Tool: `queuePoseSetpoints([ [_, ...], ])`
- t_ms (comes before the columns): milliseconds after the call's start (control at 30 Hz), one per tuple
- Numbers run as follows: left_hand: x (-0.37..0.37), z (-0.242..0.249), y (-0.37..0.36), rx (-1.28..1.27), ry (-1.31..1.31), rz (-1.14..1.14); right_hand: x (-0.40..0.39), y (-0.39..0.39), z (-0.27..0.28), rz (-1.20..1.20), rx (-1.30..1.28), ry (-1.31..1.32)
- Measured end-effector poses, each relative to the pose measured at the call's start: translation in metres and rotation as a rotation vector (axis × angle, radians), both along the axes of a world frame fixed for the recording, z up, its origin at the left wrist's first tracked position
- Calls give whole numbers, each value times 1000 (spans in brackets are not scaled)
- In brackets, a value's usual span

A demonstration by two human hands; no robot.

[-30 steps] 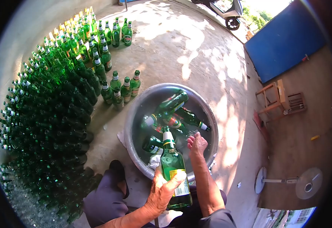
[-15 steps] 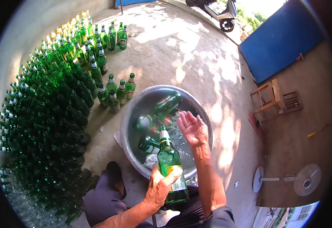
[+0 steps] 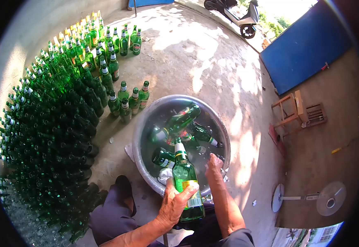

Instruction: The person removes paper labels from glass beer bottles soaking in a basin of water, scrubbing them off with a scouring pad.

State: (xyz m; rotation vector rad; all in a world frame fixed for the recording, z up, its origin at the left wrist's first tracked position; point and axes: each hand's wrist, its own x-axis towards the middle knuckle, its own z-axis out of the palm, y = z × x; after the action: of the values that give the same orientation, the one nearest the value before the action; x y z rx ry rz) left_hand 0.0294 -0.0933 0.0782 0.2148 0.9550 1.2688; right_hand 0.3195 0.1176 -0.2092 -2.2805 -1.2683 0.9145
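Note:
My left hand (image 3: 174,201) is wrapped round the lower part of a green glass beer bottle (image 3: 183,171), its neck pointing away from me over the basin. A yellow and white label shows beside my thumb. My right hand (image 3: 214,163) is low over the right side of a grey metal basin (image 3: 136,164), with its fingers bent and blurred; whether anything is in them I cannot make out. In the basin's water lie several green bottles, among them a large one (image 3: 181,119) and one at the right (image 3: 206,134). A white cloth (image 3: 164,175) lies near the front rim.
A dense mass of green bottles (image 3: 52,136) stands on the left, with a small group (image 3: 125,111) beside the basin. A wooden stool (image 3: 288,108), a fan (image 3: 329,198), a blue panel (image 3: 305,49) and a scooter (image 3: 237,18) are farther off.
My right hand has dropped from an open, palm-up pose above the basin to a lower place nearer me, its fingers now bent. My left hand keeps the beer bottle almost in place.

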Motion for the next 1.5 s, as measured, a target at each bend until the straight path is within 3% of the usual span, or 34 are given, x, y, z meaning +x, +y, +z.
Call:
queuePoseSetpoints([
  [33,0,1,0,-5,-5,-4,-2,-25,39,0,0,0],
  [100,2,2,0,-5,-3,2,-79,-30,112,-574,-24,972],
  [133,2,2,0,-5,-2,9,-81,-33,122,-485,-94,1261],
  [267,2,1,-2,-2,58,14,-139,-27,177,-266,-221,1428],
  [333,2,0,-1,30,97,30,-165,-20,195,92,-219,1534],
  [500,7,-8,-2,40,131,53,-179,-21,202,179,-127,1195],
  [567,6,-8,-3,26,142,43,-163,-25,194,128,-81,931],
  [733,2,-9,-1,44,103,26,-82,-32,117,-59,127,704],
  [800,-1,-6,2,38,67,31,-51,-22,72,49,81,275],
  [833,-3,-3,4,33,30,40,-64,-27,91,43,83,275],
  [900,-6,2,7,22,-24,43,-89,-36,126,-474,-135,988],
  [933,-7,1,7,4,-45,54,-86,-36,132,-405,-283,1354],
  [967,-7,0,7,-15,-65,63,-87,-38,134,-411,-281,1357],
  [1100,-5,-21,16,15,1,96,-132,-44,200,67,-346,1457],
  [1167,-4,-28,22,38,17,115,-146,-51,231,117,-311,1459],
  [1267,-2,-32,28,54,69,136,-165,-64,273,352,-88,1196],
  [1400,0,-28,31,53,30,88,-165,-87,280,736,284,779],
  [1433,1,-28,31,62,63,83,-163,-91,271,781,389,705],
  [1500,4,-28,30,87,60,29,-161,-99,265,618,193,831],
])
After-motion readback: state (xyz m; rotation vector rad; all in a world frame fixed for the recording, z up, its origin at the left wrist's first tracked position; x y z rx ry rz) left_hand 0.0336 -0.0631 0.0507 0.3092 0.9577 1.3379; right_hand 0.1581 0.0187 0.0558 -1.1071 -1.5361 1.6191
